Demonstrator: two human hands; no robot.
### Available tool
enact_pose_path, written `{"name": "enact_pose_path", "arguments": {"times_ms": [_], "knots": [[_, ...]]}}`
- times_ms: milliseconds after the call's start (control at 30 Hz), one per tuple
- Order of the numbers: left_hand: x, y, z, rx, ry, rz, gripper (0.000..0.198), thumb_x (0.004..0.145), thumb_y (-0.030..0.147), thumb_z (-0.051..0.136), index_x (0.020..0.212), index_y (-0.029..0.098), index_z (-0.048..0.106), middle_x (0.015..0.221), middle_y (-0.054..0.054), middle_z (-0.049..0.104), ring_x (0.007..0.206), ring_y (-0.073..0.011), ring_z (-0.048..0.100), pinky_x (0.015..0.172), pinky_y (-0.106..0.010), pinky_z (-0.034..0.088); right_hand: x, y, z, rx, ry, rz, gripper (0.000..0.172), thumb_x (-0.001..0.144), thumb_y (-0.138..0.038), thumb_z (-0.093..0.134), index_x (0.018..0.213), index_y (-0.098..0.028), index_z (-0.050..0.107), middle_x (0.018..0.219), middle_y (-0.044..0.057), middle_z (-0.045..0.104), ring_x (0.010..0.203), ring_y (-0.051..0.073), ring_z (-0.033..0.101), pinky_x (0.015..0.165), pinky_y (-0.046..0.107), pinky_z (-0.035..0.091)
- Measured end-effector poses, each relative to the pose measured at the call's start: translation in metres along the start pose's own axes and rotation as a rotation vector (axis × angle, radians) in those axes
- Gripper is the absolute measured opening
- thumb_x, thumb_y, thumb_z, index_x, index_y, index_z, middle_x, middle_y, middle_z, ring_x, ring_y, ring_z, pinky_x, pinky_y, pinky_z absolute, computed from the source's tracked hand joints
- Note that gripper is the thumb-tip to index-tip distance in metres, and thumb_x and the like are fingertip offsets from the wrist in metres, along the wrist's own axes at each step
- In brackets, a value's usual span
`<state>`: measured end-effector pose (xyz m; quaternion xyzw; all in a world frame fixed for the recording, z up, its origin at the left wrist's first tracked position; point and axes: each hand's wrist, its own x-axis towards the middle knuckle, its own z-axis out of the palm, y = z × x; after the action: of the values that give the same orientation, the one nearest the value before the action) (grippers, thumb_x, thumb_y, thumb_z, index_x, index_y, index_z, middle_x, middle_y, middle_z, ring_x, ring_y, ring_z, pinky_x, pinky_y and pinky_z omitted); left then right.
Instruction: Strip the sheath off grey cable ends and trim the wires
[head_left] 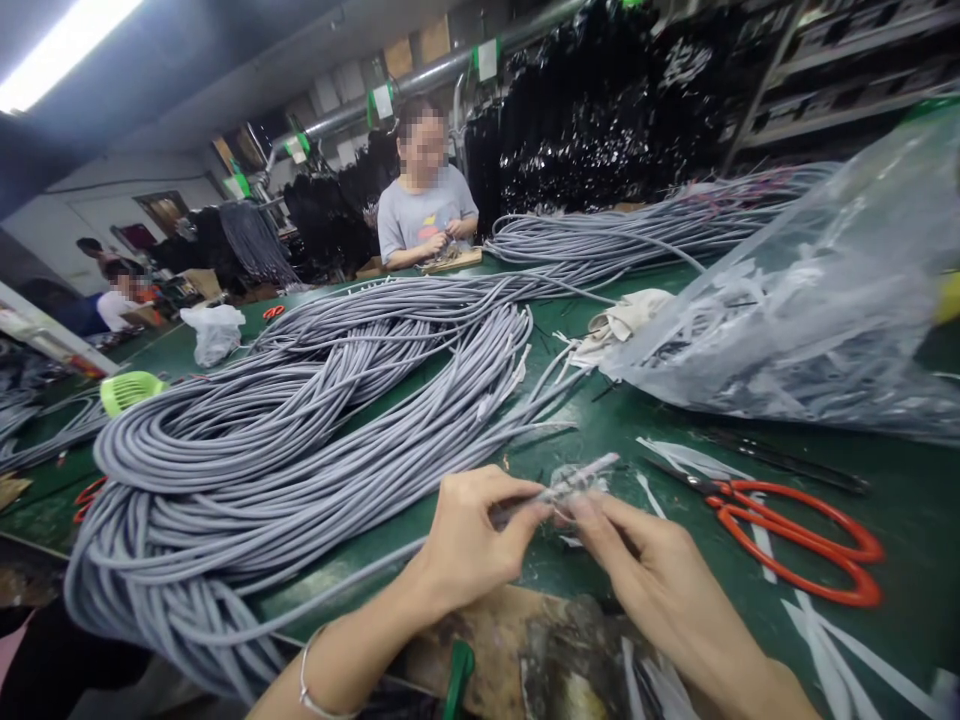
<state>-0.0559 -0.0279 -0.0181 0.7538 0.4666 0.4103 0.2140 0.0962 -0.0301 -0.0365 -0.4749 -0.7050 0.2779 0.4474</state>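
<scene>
My left hand (480,530) is closed in a pinch on a grey cable (375,567), close to its end. Frayed, silvery-white material (574,482) surrounds that cable end, and a pale tip sticks out to the right. The fingers of my right hand (637,545) are pressed together on this frayed material. Orange-handled scissors (795,535) lie to the right of my right hand, with white strips under and around them. A big coil of grey cables (300,430) spreads over the green table on the left.
A clear plastic bag (795,330) of scraps stands at right, beside a beige cloth (626,318). Dark tweezers (787,462) lie behind the scissors. Across the table (420,385) sits a co-worker (427,210). A lime-green basket-like object (131,391) is at left, near a white bag (214,333).
</scene>
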Motion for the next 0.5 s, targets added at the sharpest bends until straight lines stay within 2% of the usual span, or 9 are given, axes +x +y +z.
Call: {"name": "enact_pose_path", "arguments": {"times_ms": [67,133,233,300,333,400,500], "knots": [[-0.002,-0.001,0.003,0.084,0.052,0.100,0.016,0.078,0.017,0.056,0.080,0.012,0.071,0.062,-0.006,0.065,0.054,-0.0133,0.057,0.051,-0.022,0.045,-0.001,-0.001,0.000,-0.037,0.035,-0.033,0.040,0.089,-0.039,0.036,0.059,-0.019,0.055,0.050,-0.001,0.057,0.043,0.011,0.052,0.041,0.018,0.041],[-0.002,-0.003,0.007,0.168,0.081,0.149,0.017,0.078,0.014,0.055,0.083,0.012,0.071,0.065,-0.006,0.065,0.057,-0.0140,0.059,0.053,-0.022,0.046,-0.004,-0.005,0.000,-0.085,0.080,-0.159,0.035,0.089,-0.029,0.038,0.060,-0.020,0.055,0.049,-0.002,0.057,0.041,0.010,0.052,0.041,0.018,0.040],[0.001,-0.011,0.011,0.345,0.073,0.055,0.016,0.077,0.013,0.055,0.080,0.014,0.071,0.068,-0.006,0.066,0.060,-0.0160,0.060,0.055,-0.025,0.048,-0.011,-0.012,-0.001,-0.141,0.098,-0.529,0.028,0.088,-0.017,0.039,0.067,-0.020,0.058,0.051,-0.001,0.059,0.044,0.010,0.055,0.046,0.018,0.042],[0.005,-0.016,0.010,0.376,0.038,-0.062,0.013,0.075,0.013,0.058,0.076,0.015,0.071,0.068,-0.005,0.067,0.060,-0.0162,0.061,0.057,-0.026,0.048,-0.013,-0.013,-0.002,-0.177,0.127,-0.693,0.024,0.087,-0.015,0.039,0.075,-0.021,0.059,0.054,-0.001,0.061,0.049,0.011,0.059,0.050,0.020,0.044],[0.007,-0.018,0.008,0.345,0.031,-0.104,0.013,0.075,0.014,0.058,0.075,0.015,0.071,0.068,-0.005,0.067,0.059,-0.0156,0.060,0.058,-0.025,0.048,-0.013,-0.011,-0.003,-0.201,0.160,-0.695,0.023,0.087,-0.015,0.040,0.077,-0.021,0.060,0.056,0.000,0.063,0.051,0.012,0.061,0.052,0.021,0.045],[0.010,-0.016,0.004,0.252,0.061,-0.135,0.013,0.077,0.016,0.058,0.078,0.015,0.071,0.068,-0.004,0.068,0.058,-0.0142,0.059,0.058,-0.024,0.048,-0.011,-0.006,-0.003,-0.270,0.237,-0.589,0.021,0.088,-0.017,0.041,0.079,-0.021,0.060,0.062,0.002,0.067,0.055,0.013,0.063,0.056,0.023,0.047],[0.009,-0.008,-0.002,0.173,0.142,-0.086,0.015,0.078,0.016,0.056,0.080,0.013,0.071,0.068,-0.005,0.067,0.058,-0.0135,0.058,0.056,-0.023,0.046,-0.006,0.004,-0.001,-0.428,0.247,-0.462,0.026,0.090,-0.024,0.039,0.078,-0.019,0.063,0.068,0.003,0.070,0.055,0.014,0.065,0.054,0.024,0.048]]}}
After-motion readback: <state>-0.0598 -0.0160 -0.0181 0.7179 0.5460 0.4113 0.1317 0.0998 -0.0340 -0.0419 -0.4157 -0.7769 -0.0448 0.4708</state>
